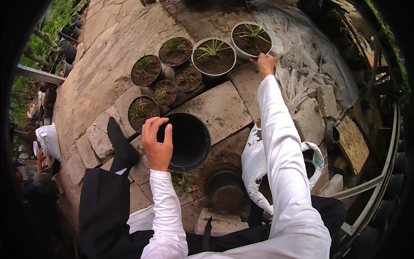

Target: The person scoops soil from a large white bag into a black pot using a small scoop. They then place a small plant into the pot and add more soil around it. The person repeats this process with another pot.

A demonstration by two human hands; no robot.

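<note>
My right hand reaches far forward and grips the near rim of a white plastic pot. That pot holds dark soil and a small plant with narrow, pale-edged leaves. My left hand is raised over the left side of a large black plastic pot, thumb and fingers apart with nothing between them. Only a dark interior shows in the black pot. A second white pot with a similar plant stands just left of the gripped one.
Several smaller black pots with grassy seedlings stand on the paving left of centre. Uprooted plants, a soil-bearing black basin and a white sack lie close by. Plastic sheeting spreads at right. Another person sits far left.
</note>
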